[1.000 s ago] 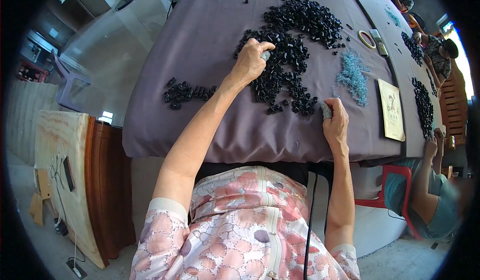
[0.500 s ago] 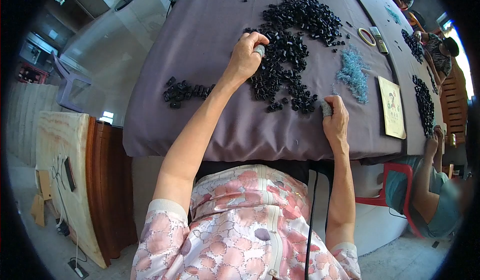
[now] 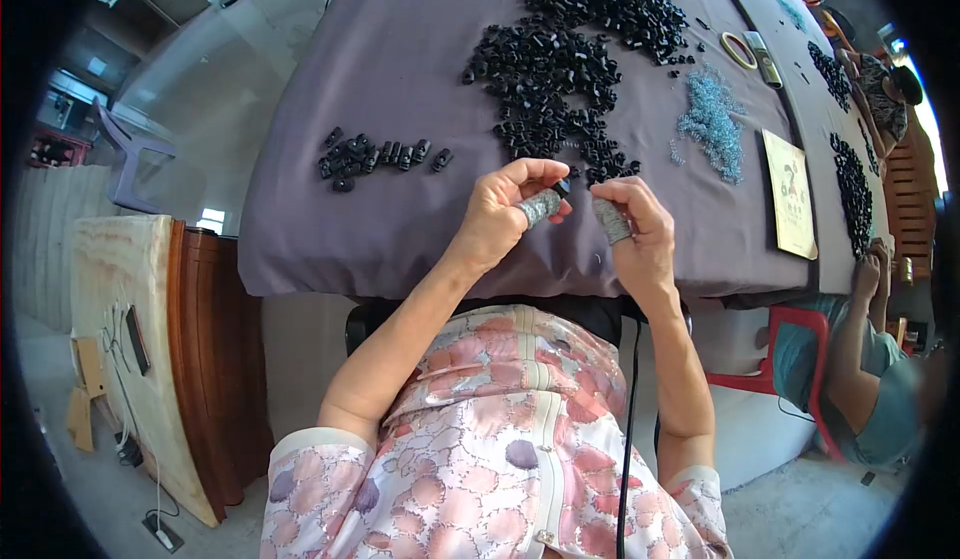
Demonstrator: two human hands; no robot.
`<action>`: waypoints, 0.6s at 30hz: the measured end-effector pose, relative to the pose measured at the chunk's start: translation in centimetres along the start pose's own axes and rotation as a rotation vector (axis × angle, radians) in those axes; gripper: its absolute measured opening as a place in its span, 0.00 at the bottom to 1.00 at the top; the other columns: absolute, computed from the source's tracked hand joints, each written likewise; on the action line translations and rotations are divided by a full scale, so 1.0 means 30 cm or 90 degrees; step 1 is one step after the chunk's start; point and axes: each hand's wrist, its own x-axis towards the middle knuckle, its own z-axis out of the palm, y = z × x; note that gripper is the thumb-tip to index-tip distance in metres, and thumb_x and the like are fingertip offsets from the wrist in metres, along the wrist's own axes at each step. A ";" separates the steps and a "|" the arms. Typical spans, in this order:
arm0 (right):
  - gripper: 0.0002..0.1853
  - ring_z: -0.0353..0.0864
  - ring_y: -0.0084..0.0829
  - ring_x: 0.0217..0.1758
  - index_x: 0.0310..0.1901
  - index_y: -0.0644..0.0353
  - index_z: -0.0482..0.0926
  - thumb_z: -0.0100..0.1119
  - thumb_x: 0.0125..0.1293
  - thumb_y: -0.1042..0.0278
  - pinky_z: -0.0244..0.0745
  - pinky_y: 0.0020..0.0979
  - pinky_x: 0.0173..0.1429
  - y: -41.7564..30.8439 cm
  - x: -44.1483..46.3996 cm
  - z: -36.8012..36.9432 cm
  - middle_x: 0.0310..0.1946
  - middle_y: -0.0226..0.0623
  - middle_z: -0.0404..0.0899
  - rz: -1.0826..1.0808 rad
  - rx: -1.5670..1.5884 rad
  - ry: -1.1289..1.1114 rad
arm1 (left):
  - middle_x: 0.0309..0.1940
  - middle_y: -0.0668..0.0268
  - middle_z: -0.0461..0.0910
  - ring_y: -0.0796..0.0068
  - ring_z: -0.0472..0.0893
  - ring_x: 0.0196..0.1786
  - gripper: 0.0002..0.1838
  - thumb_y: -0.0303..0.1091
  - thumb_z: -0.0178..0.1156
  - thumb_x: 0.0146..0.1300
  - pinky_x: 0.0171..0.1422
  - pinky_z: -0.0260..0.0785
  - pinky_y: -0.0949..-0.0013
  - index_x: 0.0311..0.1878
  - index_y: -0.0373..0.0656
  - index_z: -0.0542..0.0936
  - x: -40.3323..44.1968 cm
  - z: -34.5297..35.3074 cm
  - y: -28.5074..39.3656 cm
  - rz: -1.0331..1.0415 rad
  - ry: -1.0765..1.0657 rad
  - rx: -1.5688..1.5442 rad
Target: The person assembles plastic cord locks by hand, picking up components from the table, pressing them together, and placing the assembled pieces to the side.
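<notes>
My left hand [image 3: 496, 215] is closed in a pinch on a small black plastic part [image 3: 562, 188], held just above the front of the cloth. Close beside it, my right hand [image 3: 642, 234] has its thumb and finger pressed together. Whatever sits between those fingertips is too small to make out. Grey wrapping covers a digit on each hand. Beyond both hands spreads a large heap of loose black plastic parts [image 3: 550, 79]. Off to the left lies a smaller group of similar black parts [image 3: 370, 156]. A pile of tiny pale-blue, spring-like pieces [image 3: 710, 124] is to the right.
A grey-brown cloth [image 3: 400, 229] covers the table. At right lie a tape roll [image 3: 737, 51], a slim device [image 3: 764, 59] and a yellowish booklet [image 3: 789, 194]. Other people work along the right, one near a red chair [image 3: 800, 354]. A wooden cabinet [image 3: 215, 359] stands at left.
My left hand has come back from the black heap toward me with a black part in its fingers. My right hand has shifted slightly left, and the two hands are now close together.
</notes>
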 end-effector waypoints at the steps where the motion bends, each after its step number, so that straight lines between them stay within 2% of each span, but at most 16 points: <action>1: 0.20 0.78 0.38 0.37 0.37 0.65 0.75 0.44 0.40 0.91 0.71 0.27 0.42 -0.004 -0.003 0.005 0.33 0.40 0.75 0.002 0.006 -0.004 | 0.37 0.63 0.76 0.78 0.77 0.37 0.16 0.14 0.49 0.56 0.44 0.72 0.76 0.48 0.34 0.74 -0.002 0.001 -0.006 0.002 -0.007 0.006; 4: 0.22 0.78 0.39 0.37 0.37 0.65 0.75 0.43 0.38 0.91 0.72 0.28 0.42 -0.005 -0.008 0.020 0.33 0.40 0.75 0.003 0.028 -0.018 | 0.37 0.64 0.76 0.79 0.77 0.36 0.16 0.14 0.49 0.56 0.44 0.72 0.76 0.48 0.34 0.74 -0.011 0.025 0.002 0.015 0.004 0.012; 10: 0.21 0.78 0.38 0.36 0.37 0.64 0.75 0.45 0.38 0.92 0.72 0.27 0.40 0.012 -0.016 0.036 0.32 0.40 0.75 -0.005 0.040 -0.009 | 0.35 0.66 0.78 0.79 0.78 0.35 0.15 0.15 0.50 0.57 0.43 0.74 0.76 0.48 0.35 0.75 -0.019 0.027 -0.032 -0.040 -0.041 -0.013; 18: 0.17 0.78 0.37 0.34 0.36 0.63 0.75 0.50 0.41 0.90 0.72 0.28 0.39 -0.031 -0.006 0.027 0.31 0.40 0.75 -0.045 0.008 0.026 | 0.33 0.63 0.79 0.73 0.81 0.34 0.08 0.25 0.54 0.61 0.37 0.77 0.72 0.44 0.37 0.75 -0.010 0.020 -0.028 -0.101 0.069 -0.157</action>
